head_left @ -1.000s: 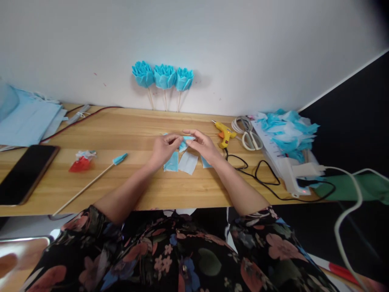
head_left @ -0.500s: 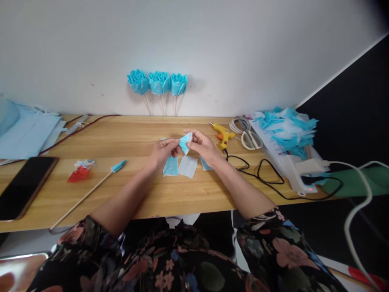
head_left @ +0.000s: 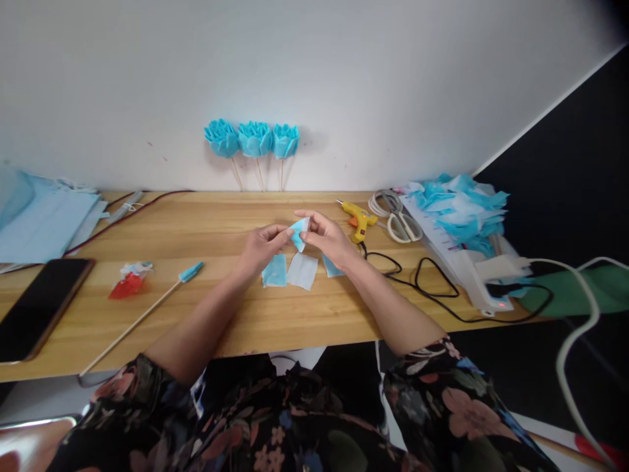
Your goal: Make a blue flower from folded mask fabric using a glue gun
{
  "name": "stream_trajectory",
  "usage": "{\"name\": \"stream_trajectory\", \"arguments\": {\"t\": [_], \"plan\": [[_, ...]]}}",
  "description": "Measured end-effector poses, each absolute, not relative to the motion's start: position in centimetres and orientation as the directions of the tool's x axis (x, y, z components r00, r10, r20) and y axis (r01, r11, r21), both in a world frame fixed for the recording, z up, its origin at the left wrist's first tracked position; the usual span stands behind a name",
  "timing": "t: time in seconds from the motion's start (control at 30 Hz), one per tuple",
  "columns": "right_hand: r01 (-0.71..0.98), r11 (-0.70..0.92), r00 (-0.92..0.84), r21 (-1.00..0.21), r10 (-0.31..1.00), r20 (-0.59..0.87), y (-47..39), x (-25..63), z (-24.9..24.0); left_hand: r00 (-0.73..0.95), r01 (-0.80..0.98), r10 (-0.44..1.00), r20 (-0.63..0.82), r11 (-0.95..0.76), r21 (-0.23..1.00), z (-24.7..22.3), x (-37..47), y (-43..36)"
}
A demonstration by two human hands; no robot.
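A small blue-and-white piece of mask fabric [head_left: 299, 233] is pinched between both hands above the middle of the table. My left hand [head_left: 265, 248] grips its left edge with thumb and fingers. On the other side, my right hand [head_left: 325, 237] pinches it, thumb in front and fingers behind. Below the hands lie a blue fabric square [head_left: 274, 271], a white fabric square [head_left: 302, 271] and another blue square [head_left: 333, 265], partly covered by my right wrist. To the left rests a wooden stick [head_left: 132, 328] with a rolled blue tip [head_left: 191, 271].
Three blue fabric flowers [head_left: 255, 139] on sticks lean against the wall. A yellow glue gun [head_left: 360, 220], scissors [head_left: 403, 228] and a power strip [head_left: 484, 288] lie right, beside a fabric heap [head_left: 459, 203]. Leftward are a phone [head_left: 42, 308], red plastic packet [head_left: 128, 282] and face masks [head_left: 44, 216].
My left fingers have shifted slightly on the fabric piece, and the piece now looks narrower and more tilted. The camera view has moved a little. Things on the table stay put.
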State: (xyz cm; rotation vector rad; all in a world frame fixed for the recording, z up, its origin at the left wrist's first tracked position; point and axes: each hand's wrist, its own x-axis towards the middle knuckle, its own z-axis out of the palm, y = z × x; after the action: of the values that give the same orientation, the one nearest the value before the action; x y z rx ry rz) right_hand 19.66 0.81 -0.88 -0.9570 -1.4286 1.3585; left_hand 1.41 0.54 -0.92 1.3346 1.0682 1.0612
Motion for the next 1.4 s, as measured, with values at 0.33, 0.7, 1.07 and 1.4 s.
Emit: {"name": "stream_trajectory", "arguments": {"t": [0.33,0.7,1.07,1.4], "plan": [[0.239,0.314,-0.193,-0.919,0.943,0.272,1.7,21.2,-0.1,0.158,0.016,0.987,0.030,-0.033,0.999,-1.0,1.5,0.4],[0.968,-0.239,0.241,-0.078,0.970,0.020,0.2,30.2,4.0,0.087,-0.053,0.994,0.071,-0.066,0.996,0.0,1.6,-0.1],[0.961,-0.270,0.269,-0.058,0.963,-0.032,2.9,27.9,0.1,0.051,-0.132,0.996,0.079,-0.072,0.989,-0.5,0.8,1.0],[0.324,-0.128,0.241,-0.937,0.969,-0.050,3.4,30.0,-0.2,0.129,-0.299,0.991,0.033,0.007,0.954,-0.5,0.3,1.2]]}}
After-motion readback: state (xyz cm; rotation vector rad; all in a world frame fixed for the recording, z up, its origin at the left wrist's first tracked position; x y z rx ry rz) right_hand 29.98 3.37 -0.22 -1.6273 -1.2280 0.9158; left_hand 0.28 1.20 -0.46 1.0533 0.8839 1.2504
